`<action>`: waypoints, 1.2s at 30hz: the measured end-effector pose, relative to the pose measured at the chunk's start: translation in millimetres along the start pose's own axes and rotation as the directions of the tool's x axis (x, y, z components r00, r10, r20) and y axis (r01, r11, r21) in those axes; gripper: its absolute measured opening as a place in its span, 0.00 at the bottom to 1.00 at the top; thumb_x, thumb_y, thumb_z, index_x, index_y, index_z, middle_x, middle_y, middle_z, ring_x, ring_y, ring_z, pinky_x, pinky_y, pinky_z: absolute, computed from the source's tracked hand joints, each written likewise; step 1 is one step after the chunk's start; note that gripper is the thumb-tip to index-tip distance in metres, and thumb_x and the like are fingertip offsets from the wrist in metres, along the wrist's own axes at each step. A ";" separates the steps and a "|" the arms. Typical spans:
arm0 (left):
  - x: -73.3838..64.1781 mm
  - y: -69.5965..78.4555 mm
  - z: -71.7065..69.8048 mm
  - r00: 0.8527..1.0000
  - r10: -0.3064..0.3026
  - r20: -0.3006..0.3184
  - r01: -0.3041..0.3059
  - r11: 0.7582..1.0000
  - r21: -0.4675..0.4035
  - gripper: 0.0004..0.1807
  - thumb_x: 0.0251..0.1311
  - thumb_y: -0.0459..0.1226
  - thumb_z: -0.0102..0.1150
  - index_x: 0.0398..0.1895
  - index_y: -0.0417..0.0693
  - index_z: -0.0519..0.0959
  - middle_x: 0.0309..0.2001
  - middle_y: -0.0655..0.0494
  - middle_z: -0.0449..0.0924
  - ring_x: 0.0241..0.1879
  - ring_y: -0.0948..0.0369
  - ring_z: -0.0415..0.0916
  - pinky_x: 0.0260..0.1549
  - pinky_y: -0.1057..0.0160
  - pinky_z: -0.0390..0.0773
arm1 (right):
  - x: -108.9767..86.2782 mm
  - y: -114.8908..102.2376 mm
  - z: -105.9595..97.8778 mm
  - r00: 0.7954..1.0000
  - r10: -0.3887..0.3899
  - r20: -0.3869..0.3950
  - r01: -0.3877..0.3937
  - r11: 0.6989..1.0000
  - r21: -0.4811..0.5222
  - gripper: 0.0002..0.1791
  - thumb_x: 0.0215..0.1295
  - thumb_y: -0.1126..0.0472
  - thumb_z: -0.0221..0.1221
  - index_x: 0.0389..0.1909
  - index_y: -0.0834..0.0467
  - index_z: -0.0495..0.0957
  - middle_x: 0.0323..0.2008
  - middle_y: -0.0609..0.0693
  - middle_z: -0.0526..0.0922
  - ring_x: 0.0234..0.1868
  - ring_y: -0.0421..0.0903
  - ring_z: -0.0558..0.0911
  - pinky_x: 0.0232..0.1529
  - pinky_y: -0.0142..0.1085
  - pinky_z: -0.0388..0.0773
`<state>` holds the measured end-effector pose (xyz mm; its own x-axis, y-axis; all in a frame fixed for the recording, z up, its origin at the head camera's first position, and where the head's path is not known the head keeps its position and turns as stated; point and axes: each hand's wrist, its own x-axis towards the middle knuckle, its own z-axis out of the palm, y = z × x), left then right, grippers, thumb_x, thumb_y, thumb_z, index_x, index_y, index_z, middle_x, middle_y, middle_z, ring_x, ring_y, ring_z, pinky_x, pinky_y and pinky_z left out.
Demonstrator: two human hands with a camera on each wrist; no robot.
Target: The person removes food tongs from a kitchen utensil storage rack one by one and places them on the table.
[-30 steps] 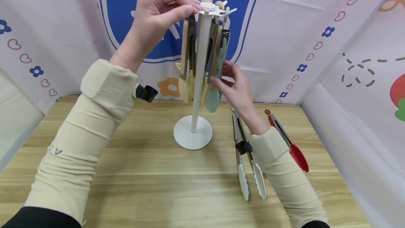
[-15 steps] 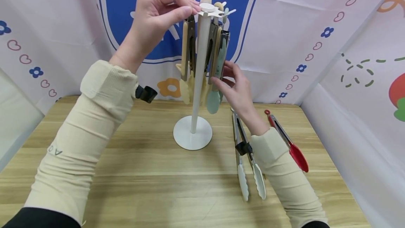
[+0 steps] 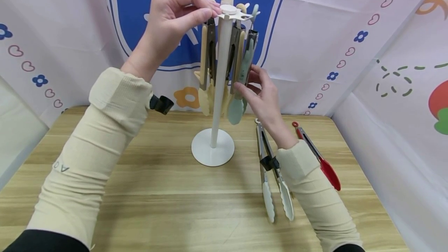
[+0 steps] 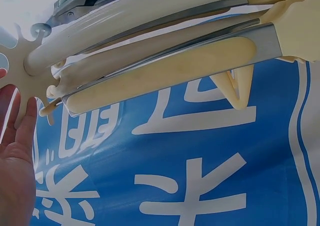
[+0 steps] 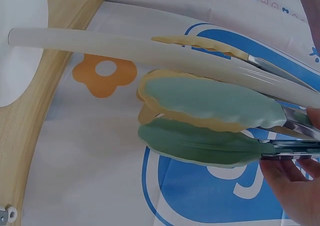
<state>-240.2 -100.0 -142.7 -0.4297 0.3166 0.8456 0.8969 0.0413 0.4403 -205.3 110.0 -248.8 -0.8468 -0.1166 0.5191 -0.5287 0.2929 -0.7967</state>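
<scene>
My right hand [image 3: 264,94], just right of centre in the head view, pinches the mint-green silicone-tipped tongs [image 3: 246,63] between thumb and fingers, low on the handles. The tongs are upright, pressed together, tips down, on the right side of the white utensil stand [image 3: 221,73]. Their hanging loop is by the hook tip at upper right; I cannot tell whether it sits on the hook.

My left hand [image 3: 171,13], at upper centre-left, pinches the left rim of the stand's hook disc [image 3: 229,9] between thumb and fingertips. Just below my fingertips hang cream-tipped tongs [image 3: 204,57], with more cream pieces behind the pole.

The stand's round base [image 3: 212,153] rests flat on the wooden worktop [image 3: 157,205], well in from its back edge, where the printed cloth [image 3: 304,11] rises. Between base and right sleeve [image 3: 304,170] there is a gap, and then white-tipped tongs [image 3: 268,201] lie spread apart, tips toward the bottom of the frame. Beyond that sleeve, the red tongs [image 3: 327,172] lie near the slanting right edge. Wood stretches from the base to the bottom of the frame, between my two sleeves.
</scene>
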 end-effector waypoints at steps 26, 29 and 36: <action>-0.1 -1.6 -0.1 1.000 0.000 -0.003 0.000 1.000 0.017 0.07 0.58 0.26 0.52 0.32 0.28 0.79 0.33 0.55 0.83 0.45 0.58 0.78 0.48 0.64 0.75 | -8.5 14.5 -19.2 0.999 0.006 -0.046 -0.007 1.000 -0.019 0.25 0.57 0.67 0.60 0.56 0.66 0.65 0.44 0.61 0.74 0.44 0.50 0.75 0.48 0.38 0.76; -0.2 -1.5 0.0 1.000 -0.001 -0.006 0.001 1.000 0.017 0.07 0.58 0.26 0.52 0.32 0.28 0.79 0.33 0.55 0.83 0.45 0.58 0.78 0.48 0.64 0.76 | -12.2 7.7 -21.9 0.999 0.017 -0.044 -0.019 0.999 -0.051 0.25 0.58 0.68 0.59 0.56 0.69 0.65 0.45 0.64 0.74 0.44 0.53 0.75 0.49 0.40 0.76; 0.0 -1.5 0.1 1.000 0.002 -0.005 -0.002 1.000 0.007 0.07 0.58 0.26 0.52 0.32 0.28 0.79 0.32 0.56 0.83 0.45 0.58 0.78 0.48 0.64 0.76 | -16.6 9.8 -29.1 0.997 0.052 -0.057 -0.058 0.992 -0.109 0.25 0.57 0.69 0.59 0.55 0.70 0.64 0.45 0.65 0.74 0.44 0.55 0.75 0.49 0.43 0.76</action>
<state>-241.5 -100.0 -143.4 -0.4283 0.3121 0.8480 0.8985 0.0474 0.4364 -194.7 142.5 -256.1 -0.8682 -0.0472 0.4940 -0.4695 0.4008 -0.7868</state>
